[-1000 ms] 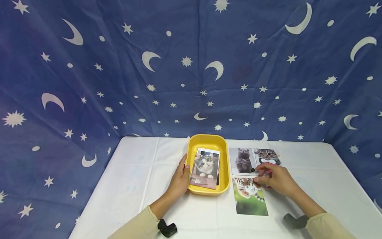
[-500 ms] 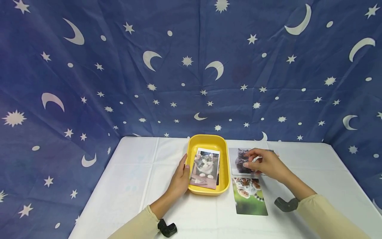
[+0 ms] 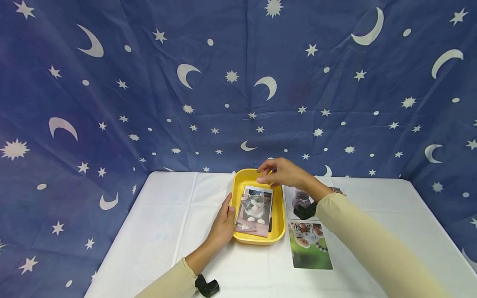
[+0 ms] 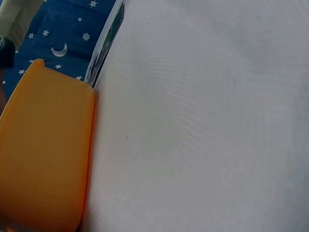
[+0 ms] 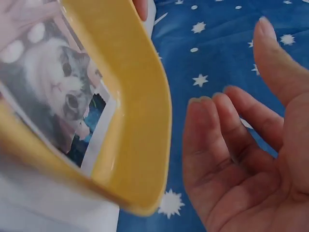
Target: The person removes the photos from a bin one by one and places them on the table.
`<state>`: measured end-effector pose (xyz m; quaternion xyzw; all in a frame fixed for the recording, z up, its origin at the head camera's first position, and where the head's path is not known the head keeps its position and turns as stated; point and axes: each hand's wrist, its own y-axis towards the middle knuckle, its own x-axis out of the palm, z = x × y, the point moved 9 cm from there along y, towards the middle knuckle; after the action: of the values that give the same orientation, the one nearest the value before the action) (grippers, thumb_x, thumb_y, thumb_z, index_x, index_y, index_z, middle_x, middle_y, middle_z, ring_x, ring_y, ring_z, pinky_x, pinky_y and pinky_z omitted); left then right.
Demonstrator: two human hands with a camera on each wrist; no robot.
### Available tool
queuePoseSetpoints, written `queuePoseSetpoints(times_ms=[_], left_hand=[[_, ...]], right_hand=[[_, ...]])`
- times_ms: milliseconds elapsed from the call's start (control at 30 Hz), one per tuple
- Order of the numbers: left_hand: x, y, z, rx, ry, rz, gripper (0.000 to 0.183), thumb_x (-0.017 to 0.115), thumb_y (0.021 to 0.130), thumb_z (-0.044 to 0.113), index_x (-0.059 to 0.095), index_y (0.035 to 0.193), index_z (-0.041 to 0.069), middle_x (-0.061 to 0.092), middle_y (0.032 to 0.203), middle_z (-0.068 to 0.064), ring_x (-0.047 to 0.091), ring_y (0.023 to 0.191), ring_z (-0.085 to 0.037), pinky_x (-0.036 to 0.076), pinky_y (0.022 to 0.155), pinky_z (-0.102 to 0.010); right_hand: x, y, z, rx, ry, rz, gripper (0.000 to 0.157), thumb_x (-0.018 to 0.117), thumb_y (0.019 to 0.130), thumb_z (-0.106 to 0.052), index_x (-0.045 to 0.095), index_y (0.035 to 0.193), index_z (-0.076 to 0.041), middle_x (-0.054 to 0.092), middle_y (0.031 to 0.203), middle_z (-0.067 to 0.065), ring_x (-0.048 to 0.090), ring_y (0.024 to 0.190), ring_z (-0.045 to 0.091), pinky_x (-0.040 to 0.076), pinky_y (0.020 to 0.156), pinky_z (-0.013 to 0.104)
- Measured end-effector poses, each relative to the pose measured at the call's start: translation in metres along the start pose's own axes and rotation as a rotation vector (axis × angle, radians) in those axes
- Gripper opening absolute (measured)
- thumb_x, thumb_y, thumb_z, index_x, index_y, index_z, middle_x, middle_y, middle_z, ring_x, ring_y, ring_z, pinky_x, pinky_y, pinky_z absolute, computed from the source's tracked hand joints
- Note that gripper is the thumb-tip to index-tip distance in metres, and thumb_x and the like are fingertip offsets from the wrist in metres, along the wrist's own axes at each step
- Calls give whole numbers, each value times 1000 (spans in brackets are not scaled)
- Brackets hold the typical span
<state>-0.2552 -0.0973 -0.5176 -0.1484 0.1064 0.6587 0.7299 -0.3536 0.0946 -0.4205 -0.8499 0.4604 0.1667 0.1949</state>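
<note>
A yellow tray [image 3: 279,231] stands on the white cloth, and a calico-and-white cat picture card [image 3: 253,215] lies in it over at least one other card. My left hand [image 3: 221,223] rests against the tray's left side, fingers along the outer wall. Over the tray's far right rim is my right hand [image 3: 283,173]; the right wrist view shows its thumb apart from the bent fingers [image 5: 200,140], nothing between them. Right of the tray lie a tiger card [image 3: 311,250] and a grey cat card [image 3: 301,196], the latter partly hidden behind the right wrist.
A tabby cat card [image 3: 338,191] peeks out beyond the right sleeve [image 3: 357,227], which hides most of it. Behind the table hangs a blue curtain [image 3: 208,95] with moons and stars. Black wrist cameras sit on both wrists.
My right hand has moved left from above the cards to the tray's far right rim. The left hand stays at the tray, and the tray and its cards look unmoved.
</note>
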Motion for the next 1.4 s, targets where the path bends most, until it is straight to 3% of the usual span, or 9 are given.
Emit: queuePoseSetpoints(times_ms=[167,300,400,533,700,900,1067,1300,1400], left_hand=[[0,0,2,19,-2,-3,53,33,113,22,21,164,15,27,168,-14,23,156,-35,18,127,-58],[1,0,5,33,0,-7,54,34,113,21,21,164,14,28,168,-15,23,155,-37,19,126,-59],[0,0,5,37,8,-4,53,33,113,21,22,164,14,28,167,-15,24,155,-37,19,126,-59],[0,0,5,46,17,-1,52,33,113,22,23,164,14,29,167,-16,24,155,-38,19,126,-59],[0,1,6,51,13,-7,52,33,113,21,23,164,13,29,167,-17,24,155,-38,19,126,-60],[-1,1,6,54,14,-2,52,34,113,19,23,163,12,30,166,-17,26,154,-38,20,126,-59],[-2,1,5,49,8,-4,52,33,113,20,23,163,13,31,166,-17,26,154,-37,21,126,-58],[-1,3,4,43,-3,-13,52,33,113,22,22,164,15,29,167,-16,25,155,-36,20,126,-57],[-1,3,2,30,-5,-16,53,33,113,23,22,164,17,30,167,-15,25,155,-36,20,126,-58]], right_hand=[[24,27,7,41,-38,-83,46,81,89,-36,72,122,-7,68,104,7,66,99,41,60,90,49],[42,39,15,58,-126,-132,35,79,89,-41,76,111,-14,71,98,3,63,89,43,59,84,51],[51,46,19,64,-224,-151,34,79,89,-45,76,105,-15,71,91,0,63,82,38,58,76,45],[57,52,25,94,-357,-155,36,79,86,-51,77,97,-16,70,85,0,62,73,22,53,63,29],[62,55,36,143,-431,-166,38,79,84,-56,80,92,-18,73,85,4,58,65,15,48,57,24],[71,54,41,146,-422,-197,37,79,85,-54,81,91,-18,70,77,1,57,63,13,47,55,22],[76,50,37,138,-341,-223,33,80,85,-50,82,88,-17,69,75,0,55,62,11,48,55,23],[79,40,20,80,-227,-270,24,76,92,-34,80,95,-11,69,82,1,52,70,11,42,60,22],[78,34,18,71,-201,-293,24,72,96,-32,79,103,-11,71,90,1,54,76,12,45,65,24]])
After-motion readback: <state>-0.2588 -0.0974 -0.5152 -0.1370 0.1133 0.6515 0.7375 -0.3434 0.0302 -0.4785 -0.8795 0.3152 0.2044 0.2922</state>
